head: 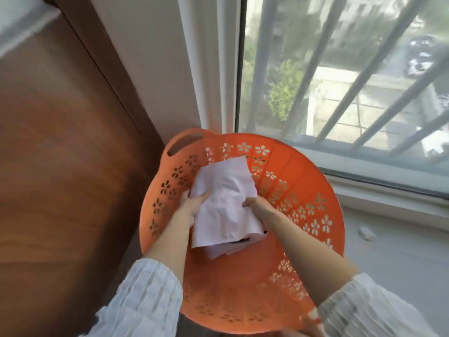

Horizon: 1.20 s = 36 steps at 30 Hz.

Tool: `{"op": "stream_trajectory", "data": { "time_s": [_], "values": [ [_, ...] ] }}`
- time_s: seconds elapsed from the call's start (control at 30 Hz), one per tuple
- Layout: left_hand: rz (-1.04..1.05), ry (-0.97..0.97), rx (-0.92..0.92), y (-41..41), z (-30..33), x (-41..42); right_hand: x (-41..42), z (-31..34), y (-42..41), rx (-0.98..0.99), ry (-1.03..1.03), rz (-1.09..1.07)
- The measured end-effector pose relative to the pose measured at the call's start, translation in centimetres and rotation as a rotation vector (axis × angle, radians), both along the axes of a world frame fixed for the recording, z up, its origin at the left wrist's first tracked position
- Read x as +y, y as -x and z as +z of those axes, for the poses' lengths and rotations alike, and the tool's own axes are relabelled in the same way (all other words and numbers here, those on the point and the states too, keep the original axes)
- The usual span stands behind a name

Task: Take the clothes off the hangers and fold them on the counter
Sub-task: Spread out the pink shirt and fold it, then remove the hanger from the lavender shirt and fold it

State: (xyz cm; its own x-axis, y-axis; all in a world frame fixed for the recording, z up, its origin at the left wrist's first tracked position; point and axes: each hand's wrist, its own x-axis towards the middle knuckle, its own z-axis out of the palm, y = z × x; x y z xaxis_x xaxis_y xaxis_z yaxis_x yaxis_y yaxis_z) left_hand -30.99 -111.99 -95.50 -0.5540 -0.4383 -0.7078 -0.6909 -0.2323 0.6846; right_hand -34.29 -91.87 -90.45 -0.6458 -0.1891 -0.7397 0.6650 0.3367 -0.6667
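Note:
A folded pale pink garment (226,203) is held inside a round orange laundry basket (303,190) with flower-shaped holes. My left hand (192,205) grips the garment's left edge. My right hand (257,207) grips its right edge. Under the garment's near end a dark edge of something else shows. Both my forearms reach into the basket from below, with white textured sleeves at the elbows. No hangers are in view.
A brown wooden panel (60,154) fills the left side. A white curtain (206,69) hangs beside a barred window (340,69) at the back. The basket rests on a grey-white counter surface (388,251) below the window sill.

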Motion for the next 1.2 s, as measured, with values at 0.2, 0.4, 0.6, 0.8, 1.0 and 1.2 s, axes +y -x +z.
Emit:
{"op": "stream_trajectory", "data": {
  "time_s": [0.2,0.4,0.6,0.8,1.0,1.2],
  "values": [
    [-0.275,0.439,-0.120,1.1,-7.5,2.2,-0.3,-9.9,1.0,0.153,-0.493,0.763],
    [-0.355,0.503,-0.246,1.0,-6.0,4.4,0.7,-8.3,2.0,0.203,-0.556,0.853],
    [-0.553,0.485,-0.118,1.4,7.9,5.5,2.7,4.7,1.2,0.348,-0.491,0.774],
    [-0.725,0.323,0.044,3.2,30.1,7.7,6.5,26.6,2.5,0.389,-0.432,0.584],
    [-0.966,0.246,0.063,5.2,51.5,14.5,13.5,46.7,0.3,0.336,-0.335,0.307],
    [-1.288,0.220,0.114,4.9,62.2,26.0,24.6,55.5,-4.3,0.259,-0.322,-0.028]
  ]
}}
